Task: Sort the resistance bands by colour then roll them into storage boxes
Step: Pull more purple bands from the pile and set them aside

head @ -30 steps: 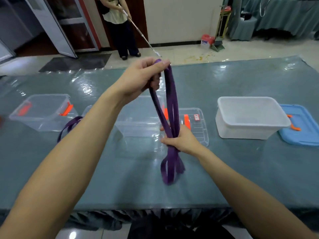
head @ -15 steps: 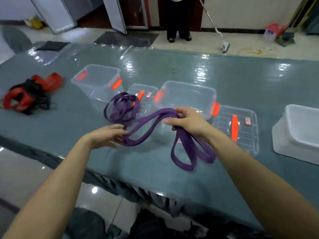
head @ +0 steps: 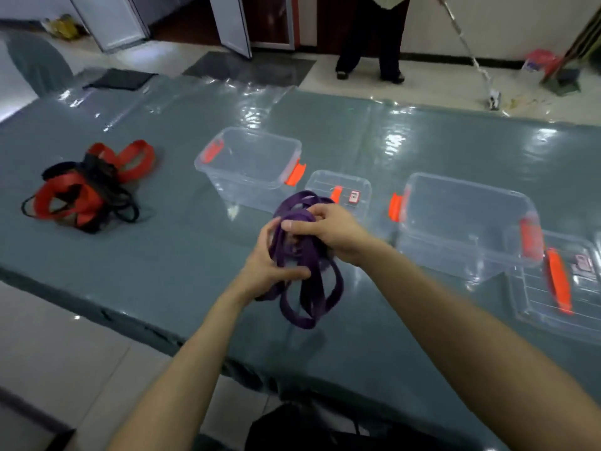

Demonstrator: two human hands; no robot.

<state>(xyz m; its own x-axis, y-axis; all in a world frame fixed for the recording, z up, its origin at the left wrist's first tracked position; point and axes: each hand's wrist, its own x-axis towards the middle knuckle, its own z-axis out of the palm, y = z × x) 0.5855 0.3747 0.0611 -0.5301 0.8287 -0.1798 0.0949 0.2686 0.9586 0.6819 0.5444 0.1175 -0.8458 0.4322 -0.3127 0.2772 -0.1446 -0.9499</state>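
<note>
Both your left hand (head: pixel 271 266) and right hand (head: pixel 328 231) clamp the purple bands (head: pixel 305 281) above the table's (head: pixel 162 271) near edge, gathering loose loops so they roll compactly for a clear box (head: pixel 250 167).

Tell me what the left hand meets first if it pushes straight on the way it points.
The left hand grips the purple bands, so those come first; beyond them, likely the clear box near its orange latch, though depth is unclear.
</note>
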